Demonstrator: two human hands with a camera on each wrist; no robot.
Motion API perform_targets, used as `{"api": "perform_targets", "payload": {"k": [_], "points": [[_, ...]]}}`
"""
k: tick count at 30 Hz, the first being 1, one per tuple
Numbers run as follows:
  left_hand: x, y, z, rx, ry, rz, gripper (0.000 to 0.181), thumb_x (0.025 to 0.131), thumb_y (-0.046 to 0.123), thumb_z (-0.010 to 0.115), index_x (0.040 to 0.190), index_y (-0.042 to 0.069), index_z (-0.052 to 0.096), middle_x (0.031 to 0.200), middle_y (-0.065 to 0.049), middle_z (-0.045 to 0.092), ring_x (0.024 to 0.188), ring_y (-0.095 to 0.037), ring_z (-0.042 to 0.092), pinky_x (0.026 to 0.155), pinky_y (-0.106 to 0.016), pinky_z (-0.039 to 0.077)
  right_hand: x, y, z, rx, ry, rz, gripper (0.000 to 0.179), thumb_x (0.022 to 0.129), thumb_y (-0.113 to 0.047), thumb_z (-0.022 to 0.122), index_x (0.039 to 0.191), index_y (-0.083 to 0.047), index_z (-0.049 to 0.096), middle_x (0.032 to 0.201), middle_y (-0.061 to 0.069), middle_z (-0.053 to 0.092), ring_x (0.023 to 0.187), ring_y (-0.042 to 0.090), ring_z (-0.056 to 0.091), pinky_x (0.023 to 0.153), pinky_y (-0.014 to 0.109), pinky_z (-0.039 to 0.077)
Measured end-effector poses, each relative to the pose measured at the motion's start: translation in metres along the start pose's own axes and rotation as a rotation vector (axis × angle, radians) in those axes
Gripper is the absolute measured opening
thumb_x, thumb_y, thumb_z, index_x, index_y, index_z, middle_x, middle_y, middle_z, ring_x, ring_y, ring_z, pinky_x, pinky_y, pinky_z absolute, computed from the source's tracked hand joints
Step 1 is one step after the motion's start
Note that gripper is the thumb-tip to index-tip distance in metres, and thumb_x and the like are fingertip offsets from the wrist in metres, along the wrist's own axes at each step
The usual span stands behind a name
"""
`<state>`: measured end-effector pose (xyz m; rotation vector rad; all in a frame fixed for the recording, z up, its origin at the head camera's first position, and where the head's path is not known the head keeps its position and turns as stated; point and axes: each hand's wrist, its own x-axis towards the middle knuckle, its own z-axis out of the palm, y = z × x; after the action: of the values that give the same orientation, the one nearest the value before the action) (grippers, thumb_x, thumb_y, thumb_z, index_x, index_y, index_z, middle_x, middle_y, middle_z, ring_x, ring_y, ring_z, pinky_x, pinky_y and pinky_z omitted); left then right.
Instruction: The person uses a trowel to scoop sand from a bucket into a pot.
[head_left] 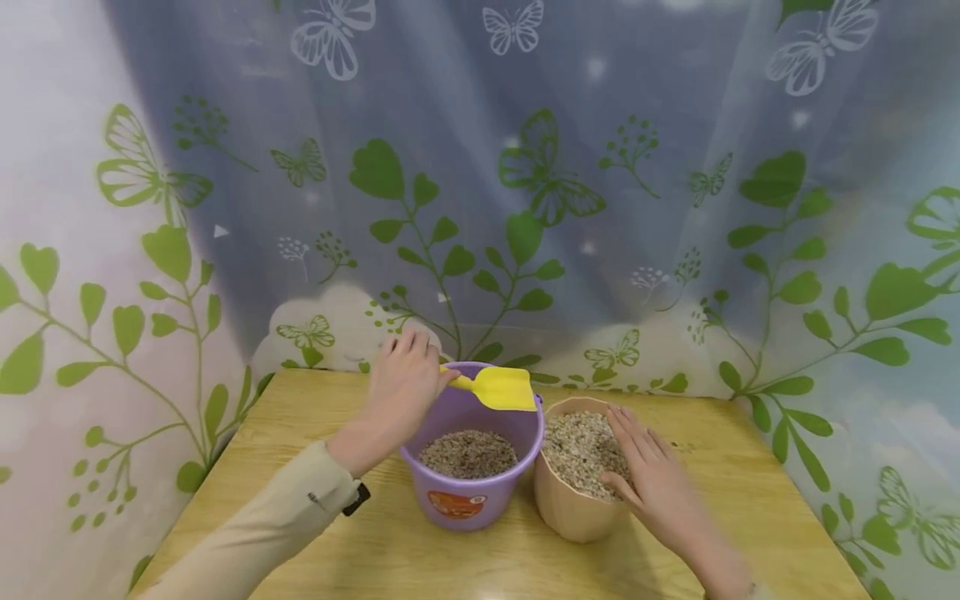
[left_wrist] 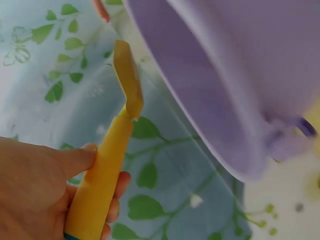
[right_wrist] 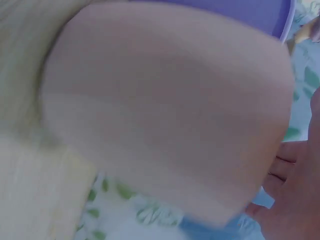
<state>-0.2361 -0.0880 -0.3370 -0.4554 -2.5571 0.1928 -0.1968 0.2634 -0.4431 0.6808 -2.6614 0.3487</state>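
Observation:
My left hand [head_left: 405, 383] grips the handle of a yellow toy shovel [head_left: 506, 389] above a purple bucket [head_left: 459, 502]. In the left wrist view, thumb and fingers wrap the thick shovel handle [left_wrist: 100, 180], and the blade is seen edge-on beside the bucket's rim. Gravel-like grains [head_left: 468, 454] cover the bucket's bottom. To the right stands a beige pot [head_left: 566, 510], filled much higher with similar grains [head_left: 581, 446]. My right hand [head_left: 660, 483] lies at the pot's right rim, fingers extended over the edge and thumb spread. Its palm side is hidden in the head view.
Both containers stand close together on a light wooden table [head_left: 330, 483]. Behind and around it hangs a curtain [head_left: 465, 250] printed with green leaves and butterflies. A dark band [head_left: 357, 498] sits at the left wrist.

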Motion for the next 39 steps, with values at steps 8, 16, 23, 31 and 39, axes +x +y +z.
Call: {"api": "perform_targets", "payload": {"k": [8,16,23,31,39], "points": [[-0.016,-0.022,0.014,0.130,-0.070,0.018,0.049,0.093,0.049,0.067,0.090,0.000,0.071,0.093,-0.007,0.058,0.094,-0.023,0.047,0.081,-0.035,0.039,0.039,-0.039,0.019,0.041,0.027,-0.148,0.078,0.101,-0.050,0.052,0.156,0.001,0.030,0.161,0.020,0.032,0.145,0.040,0.035,0.111,0.061,0.033],[-0.021,-0.012,0.030,0.330,-0.164,0.130,0.025,0.096,0.029,0.064,0.088,0.007,0.074,0.088,-0.004,0.059,0.096,-0.022,0.044,0.089,-0.036,0.037,0.055,-0.055,0.037,0.033,-0.015,-0.137,0.088,0.099,-0.064,0.039,0.156,0.001,0.030,0.164,0.017,0.027,0.149,0.037,0.030,0.114,0.061,0.030],[-0.015,0.005,0.035,0.509,-0.332,0.210,0.021,0.097,0.032,0.061,0.096,0.023,0.080,0.098,0.007,0.070,0.103,-0.018,0.044,0.094,-0.033,0.031,0.057,-0.057,0.043,0.018,-0.016,-0.130,0.088,0.097,-0.056,0.056,0.157,0.001,0.027,0.165,0.015,0.022,0.150,0.034,0.027,0.115,0.060,0.029],[-0.009,0.022,0.041,0.633,-0.451,0.260,0.035,0.094,0.052,0.062,0.113,0.027,0.077,0.101,0.008,0.069,0.105,-0.019,0.045,0.095,-0.037,0.030,0.056,-0.057,0.044,0.034,-0.021,-0.124,0.089,0.098,-0.063,0.046,0.158,0.000,0.026,0.166,0.015,0.021,0.151,0.032,0.025,0.116,0.059,0.027],[-0.010,0.025,0.053,0.608,-0.468,0.273,0.027,0.096,0.046,0.061,0.112,0.029,0.076,0.102,0.010,0.070,0.105,-0.019,0.046,0.095,-0.036,0.031,0.055,-0.058,0.043,0.029,-0.017,-0.120,0.088,0.096,-0.050,0.062,0.158,-0.001,0.025,0.166,0.013,0.020,0.151,0.032,0.026,0.115,0.059,0.028]]}}
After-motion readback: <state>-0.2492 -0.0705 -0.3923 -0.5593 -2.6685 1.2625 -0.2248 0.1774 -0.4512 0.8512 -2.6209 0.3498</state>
